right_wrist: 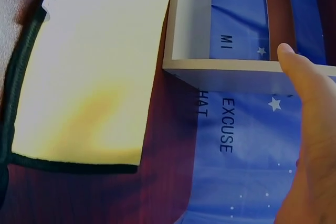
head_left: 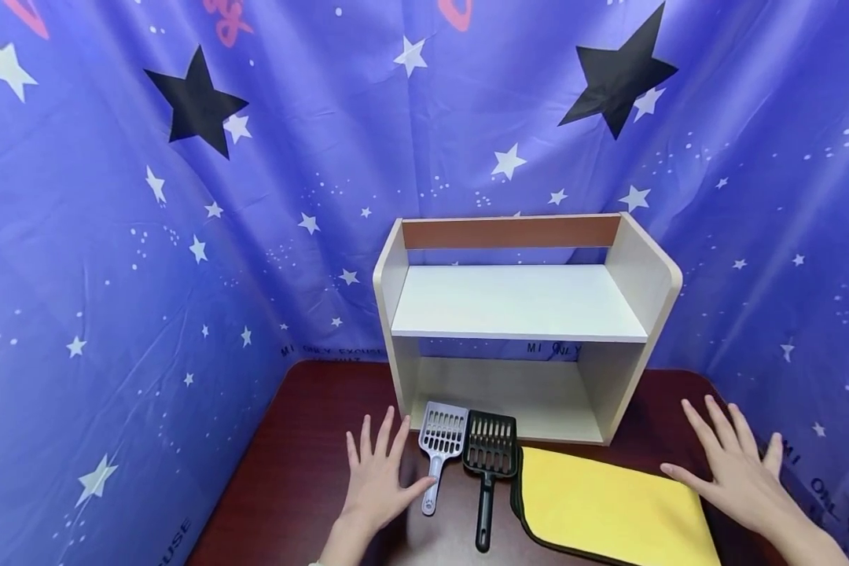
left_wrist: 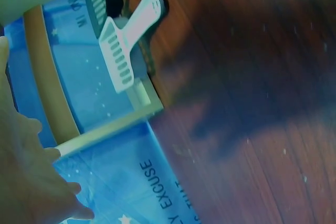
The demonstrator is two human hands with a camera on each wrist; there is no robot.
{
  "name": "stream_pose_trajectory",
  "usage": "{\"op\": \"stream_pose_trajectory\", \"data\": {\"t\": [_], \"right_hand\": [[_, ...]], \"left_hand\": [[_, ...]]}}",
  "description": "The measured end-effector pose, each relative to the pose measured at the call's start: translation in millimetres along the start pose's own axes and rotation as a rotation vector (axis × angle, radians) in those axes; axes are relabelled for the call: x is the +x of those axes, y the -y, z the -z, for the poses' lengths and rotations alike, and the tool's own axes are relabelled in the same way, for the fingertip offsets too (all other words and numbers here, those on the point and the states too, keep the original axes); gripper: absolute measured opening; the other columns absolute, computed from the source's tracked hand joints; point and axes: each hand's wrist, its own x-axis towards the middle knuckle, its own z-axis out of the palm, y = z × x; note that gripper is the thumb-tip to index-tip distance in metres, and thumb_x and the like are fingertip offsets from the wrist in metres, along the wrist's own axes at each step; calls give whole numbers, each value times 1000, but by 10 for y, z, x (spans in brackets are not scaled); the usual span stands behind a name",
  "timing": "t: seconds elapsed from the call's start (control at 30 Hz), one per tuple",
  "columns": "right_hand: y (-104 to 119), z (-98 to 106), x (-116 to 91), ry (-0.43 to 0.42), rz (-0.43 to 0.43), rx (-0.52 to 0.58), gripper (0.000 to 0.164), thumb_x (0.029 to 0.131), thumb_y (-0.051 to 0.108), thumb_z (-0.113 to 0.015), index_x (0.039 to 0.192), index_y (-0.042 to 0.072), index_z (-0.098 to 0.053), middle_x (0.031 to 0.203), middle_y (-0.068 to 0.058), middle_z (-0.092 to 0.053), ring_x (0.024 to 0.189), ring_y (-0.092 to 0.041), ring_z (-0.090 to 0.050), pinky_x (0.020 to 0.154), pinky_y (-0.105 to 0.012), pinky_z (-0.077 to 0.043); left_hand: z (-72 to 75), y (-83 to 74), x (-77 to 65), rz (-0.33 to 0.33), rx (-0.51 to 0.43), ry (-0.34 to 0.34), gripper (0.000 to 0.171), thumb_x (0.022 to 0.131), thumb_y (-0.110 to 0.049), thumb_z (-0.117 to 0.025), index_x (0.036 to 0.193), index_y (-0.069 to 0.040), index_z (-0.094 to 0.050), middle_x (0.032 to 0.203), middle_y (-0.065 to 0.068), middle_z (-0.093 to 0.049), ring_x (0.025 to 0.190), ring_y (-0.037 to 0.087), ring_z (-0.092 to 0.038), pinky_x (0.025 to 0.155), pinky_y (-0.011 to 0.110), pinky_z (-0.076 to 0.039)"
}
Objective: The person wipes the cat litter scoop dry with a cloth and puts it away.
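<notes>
My left hand (head_left: 378,483) is spread with straight fingers over the table, its thumb tip overlapping the handle of a grey slotted litter scoop (head_left: 442,432) in the head view. Beside that scoop lies a black litter scoop (head_left: 490,444), handle toward me. Both scoop heads are at the front edge of a small two-tier shelf (head_left: 520,303). To their right a folded yellow cloth (head_left: 608,503) with black edging lies flat. Fingers apart and holding nothing, my right hand (head_left: 739,472) is near the cloth's right end. The right wrist view shows the cloth (right_wrist: 94,77) beside the shelf (right_wrist: 220,65).
The shelf stands at the back of a dark red-brown wooden table (head_left: 276,479). Blue curtains (head_left: 311,157) with white and black stars hang behind and on both sides, close to the table's edges. The shelf's upper board (head_left: 516,299) is white.
</notes>
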Motion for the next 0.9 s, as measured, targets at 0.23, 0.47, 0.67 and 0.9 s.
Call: {"op": "stream_pose_trajectory", "data": {"t": [0.23,0.47,0.67,0.9], "right_hand": [[24,-87,8,-15,26,3,114,80,59,-73,161,26,-1,167,-22,6,151,-43,22,98,-70,37],[35,-214,-14,-2,23,30,117,78,57,-77,162,24,-2,167,-22,1,152,-41,20,98,-76,33],[32,-351,-67,-11,27,63,117,76,53,-80,162,21,-5,164,-27,-7,153,-41,17,100,-77,31],[70,-504,-120,-27,53,87,117,74,49,-82,161,20,-10,160,-30,-18,154,-42,7,103,-79,24]], "left_hand": [[-50,-211,-118,-45,-12,-8,100,76,-77,-63,156,-26,-33,163,8,-30,148,45,-27,115,71,-24],[-145,-361,-217,-87,-36,-70,98,73,-71,-70,154,-24,-38,161,6,-35,145,41,-35,116,62,-29],[-249,-457,-282,-117,-44,-57,99,73,-70,-71,153,-24,-38,160,6,-37,144,39,-38,114,55,-35],[-322,-533,-314,-167,-66,-65,97,74,-69,-72,150,-17,-43,154,11,-46,137,36,-48,107,49,-48]]}}
